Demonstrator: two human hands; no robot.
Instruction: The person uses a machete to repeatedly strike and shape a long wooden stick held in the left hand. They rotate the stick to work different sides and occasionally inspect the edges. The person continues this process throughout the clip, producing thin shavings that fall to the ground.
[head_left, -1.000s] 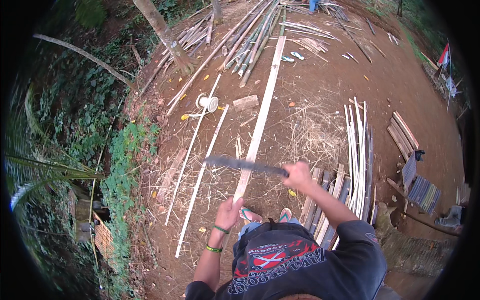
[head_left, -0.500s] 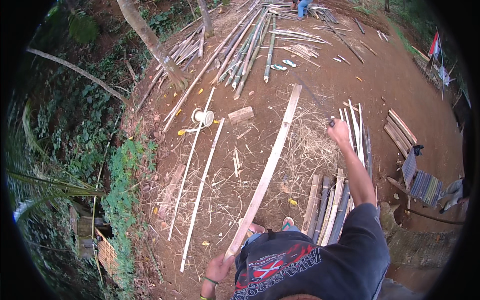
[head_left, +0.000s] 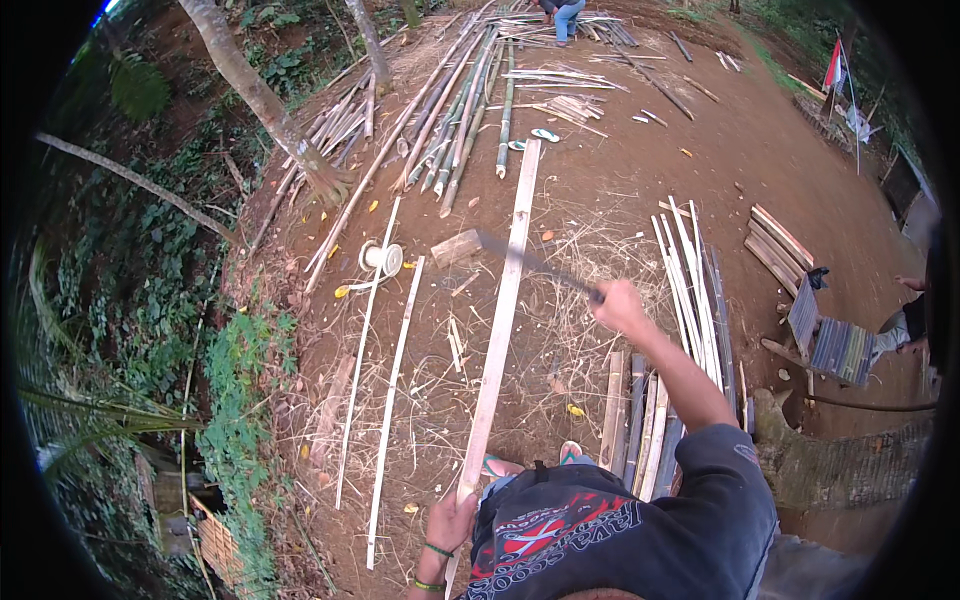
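Note:
My left hand [head_left: 450,522] is closed around the near end of a long, pale split-bamboo slat [head_left: 495,345], beside my left hip. The slat slants away from me, its far end just by a pair of sandals. In my right hand [head_left: 620,308] is the dark handle of a machete [head_left: 550,271]. Its long grey blade points left and crosses the slat in its upper part; whether it touches the wood I cannot tell. A short wood block [head_left: 456,248] lies on the ground near the blade tip.
Two thin strips [head_left: 396,400] lie at left, beside a white spool [head_left: 384,258]. Split bamboo pieces [head_left: 640,415] and pale strips [head_left: 690,285] lie at right, with shavings [head_left: 590,250] between. Bamboo poles [head_left: 470,110] and a person [head_left: 567,18] are at the back. Another person [head_left: 910,310] is at the right edge.
My right hand has swung the machete left and nearer, from beyond the shavings to across the slat. The slat's far end has moved left. My left hand keeps its hold.

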